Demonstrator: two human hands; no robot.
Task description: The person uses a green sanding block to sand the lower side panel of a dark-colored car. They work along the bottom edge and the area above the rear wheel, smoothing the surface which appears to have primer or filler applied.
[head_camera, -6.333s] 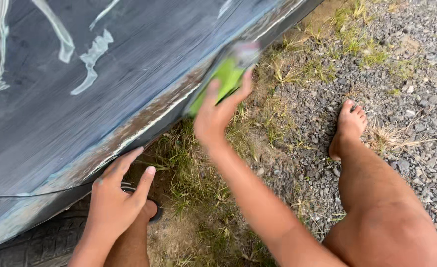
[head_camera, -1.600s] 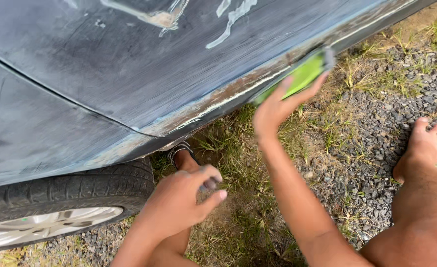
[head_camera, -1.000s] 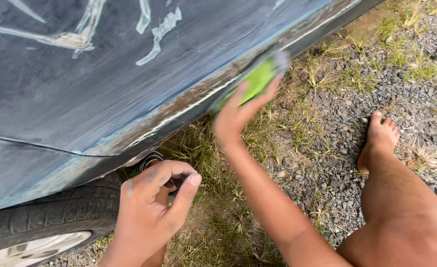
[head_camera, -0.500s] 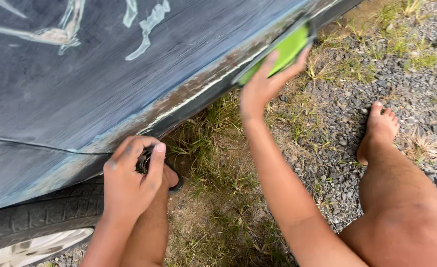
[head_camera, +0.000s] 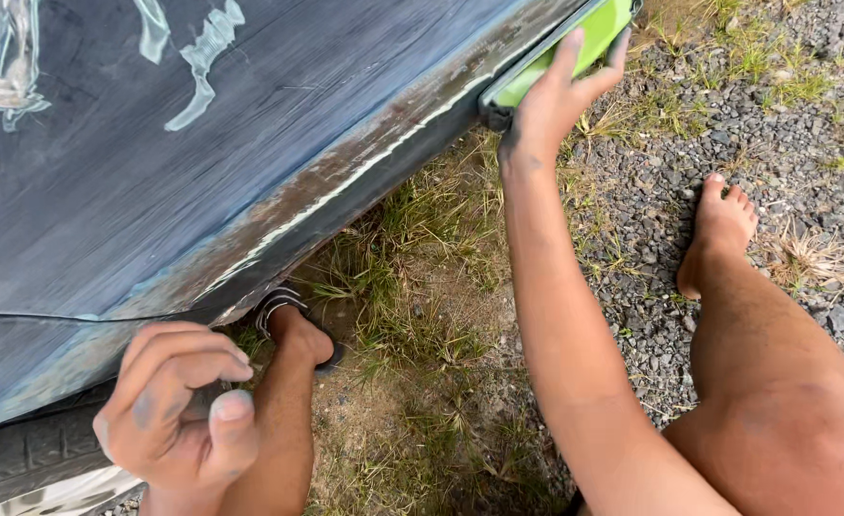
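- The car body panel (head_camera: 250,143) fills the far left of the view — dark blue, dulled and scuffed, with pale streaks of filler or tape towards its far-left corner.
- Along the panel's lower edge a rusted sill strip (head_camera: 346,191) is seen, brown and flaking, running from the near left up to the far right.
- The ground (head_camera: 651,220) is made up of grey gravel on the right and patchy grass under the sill.
- Two bare legs are visible: the right foot (head_camera: 718,229) rests on the gravel, the left foot (head_camera: 293,330) is set in a sandal close under the sill.
- A tyre (head_camera: 21,459) is partly shown at the near-left corner.
- The left hand (head_camera: 178,411) is held loosely curled near the tyre, fingers folded towards the thumb; whether anything is gripped inside cannot be told.
- The right hand (head_camera: 551,100) is stretched far right, fingers spread flat over the green sanding block (head_camera: 575,48), which is pressed against the sill's edge.
- For good work, the block is best kept flat to the strip and moved along its length with even pressure — tilting onto a corner would likely gouge the metal.
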